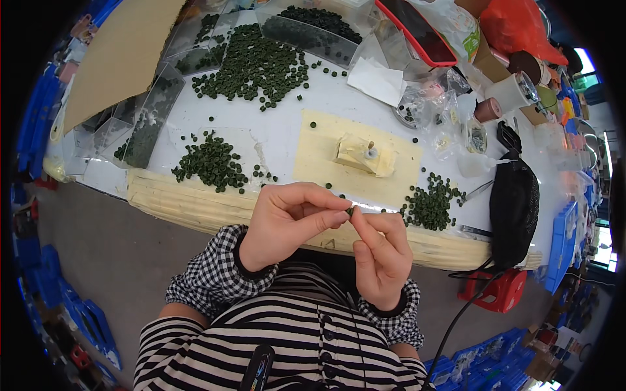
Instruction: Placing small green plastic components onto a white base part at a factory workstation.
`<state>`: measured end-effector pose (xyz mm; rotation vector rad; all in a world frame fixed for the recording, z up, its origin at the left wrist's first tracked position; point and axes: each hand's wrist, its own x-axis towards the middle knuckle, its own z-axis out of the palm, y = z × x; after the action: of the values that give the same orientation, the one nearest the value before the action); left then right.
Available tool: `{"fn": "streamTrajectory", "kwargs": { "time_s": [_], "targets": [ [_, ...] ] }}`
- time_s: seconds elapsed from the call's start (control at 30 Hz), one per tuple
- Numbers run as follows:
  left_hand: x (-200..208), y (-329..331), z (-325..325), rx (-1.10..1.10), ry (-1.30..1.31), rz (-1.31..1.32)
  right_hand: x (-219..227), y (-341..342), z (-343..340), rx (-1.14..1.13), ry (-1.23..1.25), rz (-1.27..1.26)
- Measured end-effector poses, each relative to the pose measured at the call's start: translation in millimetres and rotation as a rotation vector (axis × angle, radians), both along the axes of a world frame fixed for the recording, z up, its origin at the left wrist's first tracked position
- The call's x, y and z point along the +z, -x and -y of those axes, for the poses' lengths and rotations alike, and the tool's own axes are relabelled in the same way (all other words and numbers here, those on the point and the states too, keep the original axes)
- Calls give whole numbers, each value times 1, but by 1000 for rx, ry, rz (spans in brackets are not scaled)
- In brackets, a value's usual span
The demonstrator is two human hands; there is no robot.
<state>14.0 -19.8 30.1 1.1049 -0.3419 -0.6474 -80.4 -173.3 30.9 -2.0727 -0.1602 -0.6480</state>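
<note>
Just in front of the table's near edge, my left hand [287, 221] pinches a small dark green round piece [350, 211] between thumb and forefinger. My right hand [385, 257] is closed, and its forefinger tip presses on the same piece from the right. Its thumb is bent lower down, apart from the piece. Beyond the hands, a small block wrapped in pale tape [355, 155] with a short peg on top sits on a cream sheet [313, 159]. Small heaps of similar green pieces lie at the left [210, 164] and the right [432, 203].
A large spread of green pieces [254, 62] lies at the back, beside clear plastic bins [153, 124] and brown cardboard [120, 58]. Back right are a white tissue [376, 79], a red-cased phone [420, 32] and plastic bags. A black mesh pouch [515, 208] hangs over the right edge near a red stool [499, 290].
</note>
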Motion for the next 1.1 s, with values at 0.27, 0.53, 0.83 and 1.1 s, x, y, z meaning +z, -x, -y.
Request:
{"fn": "streamTrajectory", "kwargs": {
  "time_s": [0.27,0.53,0.83,1.1],
  "targets": [
    [-3,-4,-5,91,-136,796,-5,7,0,66,-192,-104],
    [-13,4,-4,19,27,59,-3,4,-9,-16,-109,-73],
    [-14,3,-9,9,16,115,-5,1,-6,15,-69,-62],
    [-15,4,-11,-9,23,39,-6,0,-7,63,-21,-23]
  ]
}}
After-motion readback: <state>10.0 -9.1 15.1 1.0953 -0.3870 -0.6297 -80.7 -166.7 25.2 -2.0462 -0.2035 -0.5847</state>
